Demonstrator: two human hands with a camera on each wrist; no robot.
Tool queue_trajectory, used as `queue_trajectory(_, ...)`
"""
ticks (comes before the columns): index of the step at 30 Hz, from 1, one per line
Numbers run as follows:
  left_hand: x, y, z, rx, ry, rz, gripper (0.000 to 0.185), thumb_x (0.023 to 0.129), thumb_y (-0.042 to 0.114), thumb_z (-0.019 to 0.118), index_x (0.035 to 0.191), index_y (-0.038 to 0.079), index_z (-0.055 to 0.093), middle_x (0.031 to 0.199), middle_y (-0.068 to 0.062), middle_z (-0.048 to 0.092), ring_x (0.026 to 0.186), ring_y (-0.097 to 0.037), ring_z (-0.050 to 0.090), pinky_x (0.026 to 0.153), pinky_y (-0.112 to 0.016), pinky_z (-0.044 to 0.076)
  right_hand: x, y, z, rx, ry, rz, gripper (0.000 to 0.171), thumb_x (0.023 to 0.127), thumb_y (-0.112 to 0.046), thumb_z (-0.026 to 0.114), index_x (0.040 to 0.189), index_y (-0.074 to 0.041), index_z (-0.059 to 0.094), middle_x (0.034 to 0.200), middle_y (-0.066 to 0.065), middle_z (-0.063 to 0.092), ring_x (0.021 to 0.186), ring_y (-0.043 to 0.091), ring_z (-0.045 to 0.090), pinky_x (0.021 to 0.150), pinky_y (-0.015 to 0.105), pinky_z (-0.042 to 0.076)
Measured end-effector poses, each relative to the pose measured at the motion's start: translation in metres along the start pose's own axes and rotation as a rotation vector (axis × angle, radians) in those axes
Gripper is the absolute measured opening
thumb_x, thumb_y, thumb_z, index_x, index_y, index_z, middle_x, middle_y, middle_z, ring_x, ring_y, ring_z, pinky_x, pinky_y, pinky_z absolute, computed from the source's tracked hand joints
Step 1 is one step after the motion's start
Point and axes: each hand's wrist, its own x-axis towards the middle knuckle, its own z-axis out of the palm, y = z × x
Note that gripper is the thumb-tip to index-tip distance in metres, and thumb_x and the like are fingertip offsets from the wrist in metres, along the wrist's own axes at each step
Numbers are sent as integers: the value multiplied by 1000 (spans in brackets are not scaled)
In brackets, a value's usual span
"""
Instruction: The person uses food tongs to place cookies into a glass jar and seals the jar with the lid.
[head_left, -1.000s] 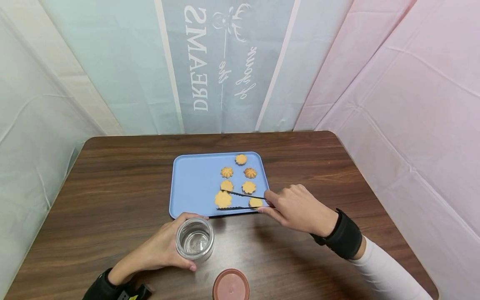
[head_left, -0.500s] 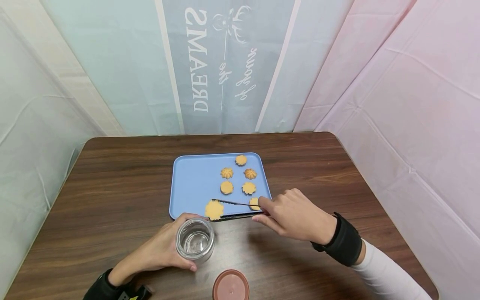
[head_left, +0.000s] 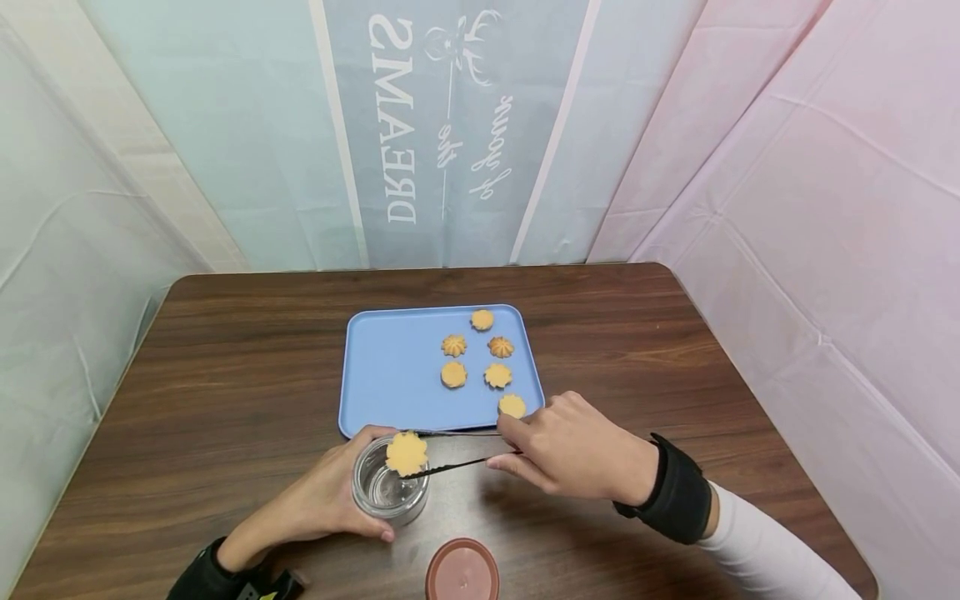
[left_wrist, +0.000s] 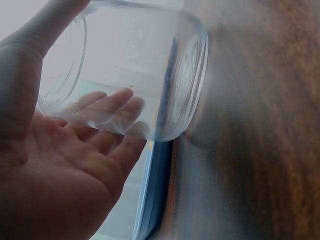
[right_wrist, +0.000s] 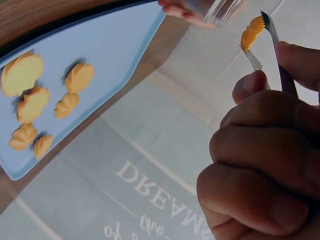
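Observation:
A clear glass jar (head_left: 390,492) stands on the table, and my left hand (head_left: 330,492) grips it from the left, thumb in front and fingers behind. Through its wall in the left wrist view, the jar (left_wrist: 130,60) shows nothing but my fingers. My right hand (head_left: 577,446) pinches dark serrated tongs (head_left: 457,467). Between the tips of the tongs a cookie (head_left: 406,454) is held over the right part of the jar's mouth; in the right wrist view this cookie (right_wrist: 251,33) is seen edge-on.
Behind the jar lies a blue tray (head_left: 390,358) with several ridged cookies (head_left: 453,374) on its right half. A round brown lid (head_left: 462,571) sits near the table's front edge. Light cloth curtains (head_left: 480,167) surround the wooden table (head_left: 247,375).
My right hand has moved left and toward me, carrying the cookie in the tongs from the tray to above the jar. The left hand and jar have not moved.

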Motion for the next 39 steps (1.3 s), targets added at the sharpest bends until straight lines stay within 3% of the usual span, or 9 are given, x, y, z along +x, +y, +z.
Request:
queue_trajectory(7,1,2,1,8,-4,0,103,60,42,104,145,21,50,134,4,67,118,-10,63,97,-34,54,3,-6,3,-28,-41,-13,42,109,-50,54,79,-20,49,59,-16,22,48,-2,22,47,20,12)
queue_trajectory(21,2,2,0,8,2,19,105,60,42,104,147,16,51,137,3,66,122,-13,64,100,-34,54,7,-10,11,-30,-63,-16,43,105,-50,61,78,-20,48,57,-16,18,46,1,19,45,21,10)
queue_trajectory(39,1,0,2,5,10,39,104,61,42,104,146,16,50,133,3,69,118,-19,68,99,-35,54,8,-10,13,-7,-68,18,42,106,-54,58,81,-21,50,58,-18,21,46,-1,22,44,20,13)
